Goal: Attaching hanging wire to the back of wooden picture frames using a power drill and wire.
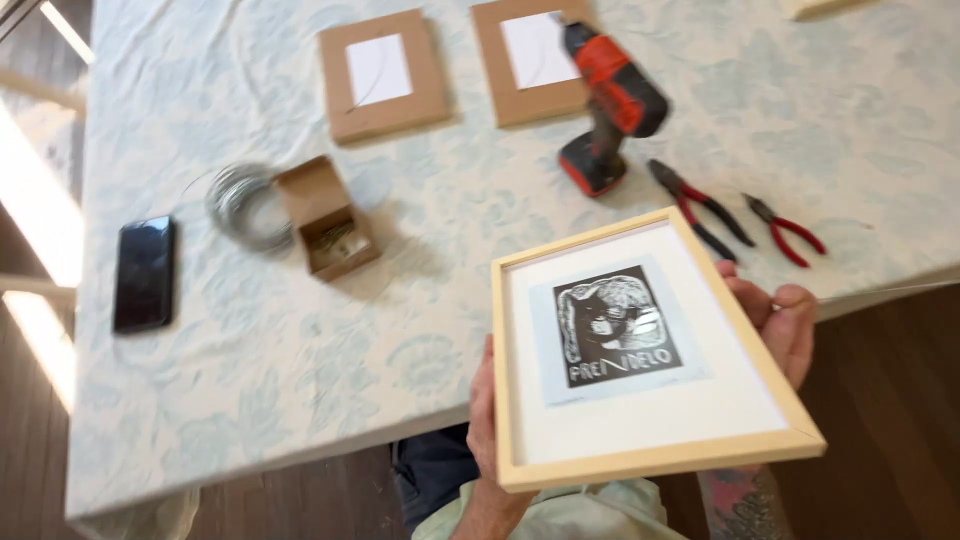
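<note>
Between both hands (790,325), light wooden picture frame (650,350), gripped at its sides

Framed print held face up, lower right of the frame

The picture frame (650,350) has pale wooden edges, a white mount and a black-and-white block print at its centre; it sits slightly tilted, rotated a little anticlockwise, gripped at both side edges, partly over the near edge of the worktop.

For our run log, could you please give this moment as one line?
left hand: holds framed print | right hand: holds it | table: drill, pliers
</note>
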